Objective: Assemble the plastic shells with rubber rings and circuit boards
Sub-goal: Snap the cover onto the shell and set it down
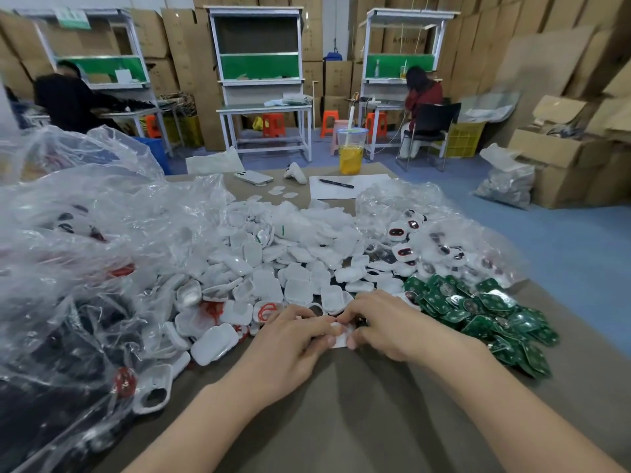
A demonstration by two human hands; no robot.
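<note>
Your left hand (293, 339) and right hand (386, 322) meet on one shell (341, 339) at the near middle of the table (341, 421). Behind them lies the heap of shells (273, 268), with circuit boards (478, 312) to its right and plastic bags (68, 250) to its left. Farther back sit a phone (253, 177), a pen (336, 183) on paper (365, 190), and a cup (351, 151).

A brown table (341, 425) carries a wide pile of white shells (293, 268) across its middle. Green boards (478, 312) are heaped against the pile's right side. Red rings (264, 311) lie along its near edge. Crumpled clear bags (68, 240) of more parts lie left of the pile, and another bag (433, 213) sits at its far right. Behind the pile are a phone (253, 177), a sheet (345, 189) with a pen (336, 183) on it, and a cup (351, 151) of yellow drink.
</note>
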